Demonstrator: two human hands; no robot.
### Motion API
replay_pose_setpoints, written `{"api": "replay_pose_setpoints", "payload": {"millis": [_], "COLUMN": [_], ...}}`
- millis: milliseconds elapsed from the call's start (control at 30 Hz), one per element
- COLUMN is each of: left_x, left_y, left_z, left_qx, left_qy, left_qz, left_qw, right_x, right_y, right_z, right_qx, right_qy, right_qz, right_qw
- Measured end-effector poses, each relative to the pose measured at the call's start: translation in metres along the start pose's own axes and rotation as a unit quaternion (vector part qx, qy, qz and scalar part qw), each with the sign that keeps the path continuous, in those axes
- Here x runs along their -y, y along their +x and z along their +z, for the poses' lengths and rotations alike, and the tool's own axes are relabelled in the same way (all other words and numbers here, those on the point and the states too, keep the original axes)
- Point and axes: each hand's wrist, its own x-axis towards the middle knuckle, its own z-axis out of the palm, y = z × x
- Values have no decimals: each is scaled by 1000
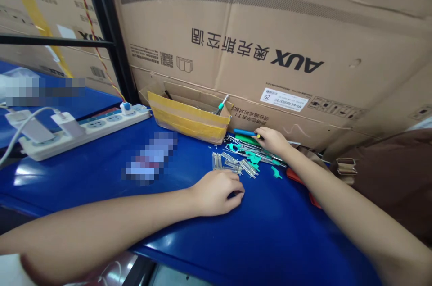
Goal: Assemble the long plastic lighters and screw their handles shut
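Observation:
My left hand [218, 191] rests on the blue table [101, 178] with its fingers curled in, pinched on something small and dark that I cannot make out. Just beyond it lie several clear plastic clips [232, 163] and teal plastic pieces [253, 157] mixed with thin metal rods. My right hand [273, 141] reaches over that pile, fingers closed at the yellow end of a blue-handled tool [245, 132].
An open cardboard tray [189, 117] taped in yellow holds a screwdriver [222, 103]. A white power strip [84, 128] with plugged chargers lies at the left. Large cardboard boxes [270, 29] wall off the back. A brown bag [394, 173] sits at the right.

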Motion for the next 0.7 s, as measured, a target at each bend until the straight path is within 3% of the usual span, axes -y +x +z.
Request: {"api": "replay_pose_setpoints", "payload": {"millis": [400,700], "left_x": [1,3], "left_y": [0,1], "left_z": [2,3], "left_qx": [2,2], "left_qy": [-8,-16], "left_qz": [-2,-6], "left_qw": [1000,1000], "right_x": [-4,1], "right_y": [-7,-13], "right_z": [10,2], "right_qx": [-5,-59], "right_qy": [51,72], "right_qz": [-9,8], "right_qw": [999,996]}}
